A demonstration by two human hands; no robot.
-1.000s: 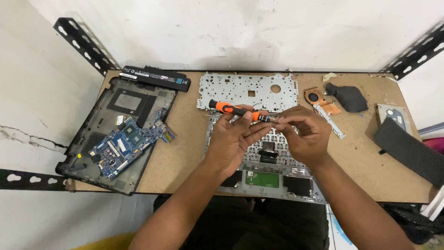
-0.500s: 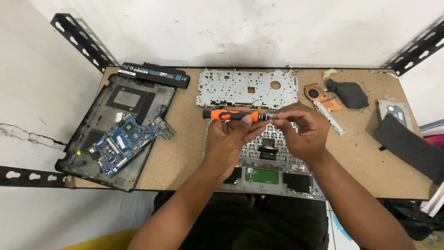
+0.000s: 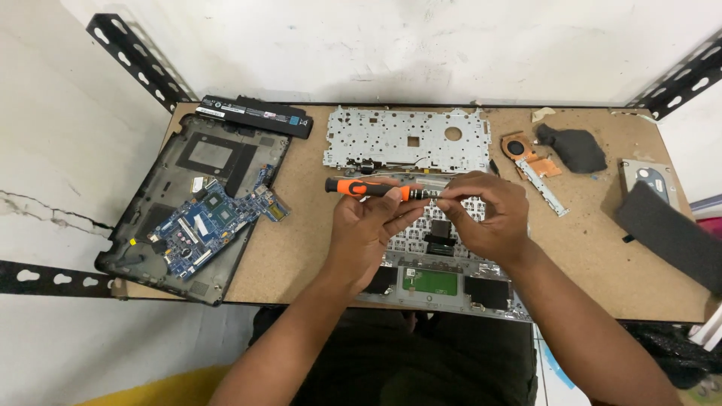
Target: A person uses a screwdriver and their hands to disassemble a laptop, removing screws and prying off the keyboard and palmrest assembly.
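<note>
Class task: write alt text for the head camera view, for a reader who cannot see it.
Two hands, the left hand and right hand, hold an orange and black screwdriver level above a laptop palmrest frame on a brown workbench. A blue circuit board lies in a dark laptop base to the left.

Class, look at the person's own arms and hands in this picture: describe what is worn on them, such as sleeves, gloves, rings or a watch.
Both forearms are bare up to the edge of the picture, with no sleeve showing. The left hand and the right hand are ungloved. No ring, watch, bracelet or marking shows on either. Both arms enter from the bottom edge.
</note>
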